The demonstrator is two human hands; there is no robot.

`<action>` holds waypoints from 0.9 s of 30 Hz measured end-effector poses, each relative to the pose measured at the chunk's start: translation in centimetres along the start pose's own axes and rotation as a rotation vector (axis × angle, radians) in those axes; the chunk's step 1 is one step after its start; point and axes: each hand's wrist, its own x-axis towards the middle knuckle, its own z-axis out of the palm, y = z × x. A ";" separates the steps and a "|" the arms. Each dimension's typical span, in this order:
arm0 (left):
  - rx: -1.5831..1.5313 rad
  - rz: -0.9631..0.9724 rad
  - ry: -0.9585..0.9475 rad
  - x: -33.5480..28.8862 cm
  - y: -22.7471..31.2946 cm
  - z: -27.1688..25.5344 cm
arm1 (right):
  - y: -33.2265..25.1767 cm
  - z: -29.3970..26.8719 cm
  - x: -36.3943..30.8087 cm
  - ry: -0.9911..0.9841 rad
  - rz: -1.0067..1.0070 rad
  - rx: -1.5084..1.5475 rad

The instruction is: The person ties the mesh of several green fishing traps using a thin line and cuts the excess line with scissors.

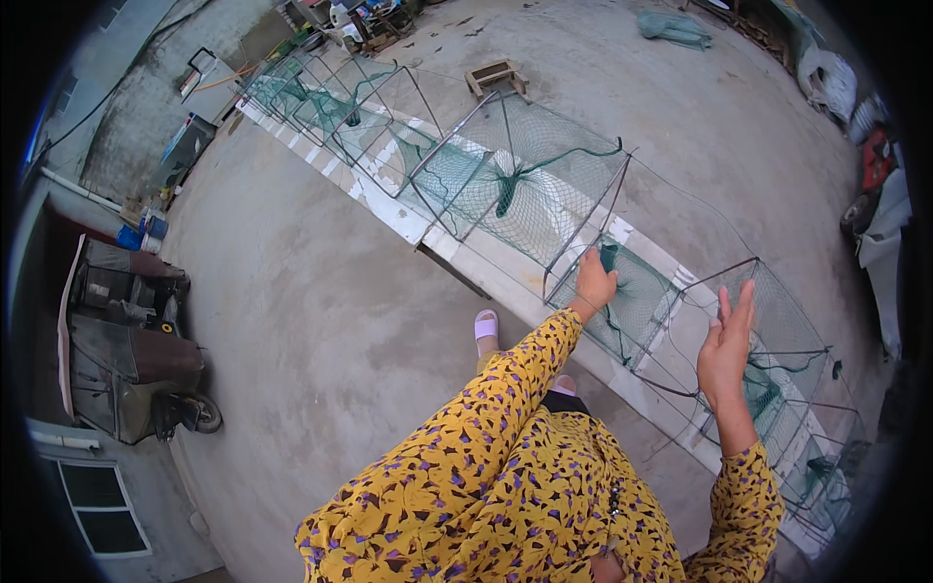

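Note:
A long folding fish trap [569, 154] of green netting over dark, square wire frames stretches diagonally in front of me, from far left to near right. It lies along a narrow, pale bench-like surface [389, 206]. My left hand [595, 282] is closed at the near edge of one section, with its fingers curled on the netting. A dark green gathered piece of net [608, 257] shows just above those fingers. Farther right, my right hand [725, 355] has its fingers stretched upward beside a wire frame, touching or close to the mesh. Its palm side is partly turned away.
A small wooden stool [497, 78] stands beyond the trap. At left a three-wheeled vehicle [131, 340] is parked by the wall. Green netting [674, 30] lies on the concrete at the back right, near a white sack [828, 80]. A red vehicle part [877, 160] is at the right edge.

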 end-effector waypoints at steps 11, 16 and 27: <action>-0.207 -0.104 -0.218 2.3 -3.0 1.2 | -0.9 1.0 -0.2 0.026 0.013 -0.050; -0.270 0.015 -0.325 2.4 -1.6 -1.0 | -0.6 2.0 -0.4 -0.017 0.098 -0.099; -0.351 -0.025 -0.444 2.1 1.4 -6.0 | -0.6 2.2 -0.5 0.020 0.136 0.013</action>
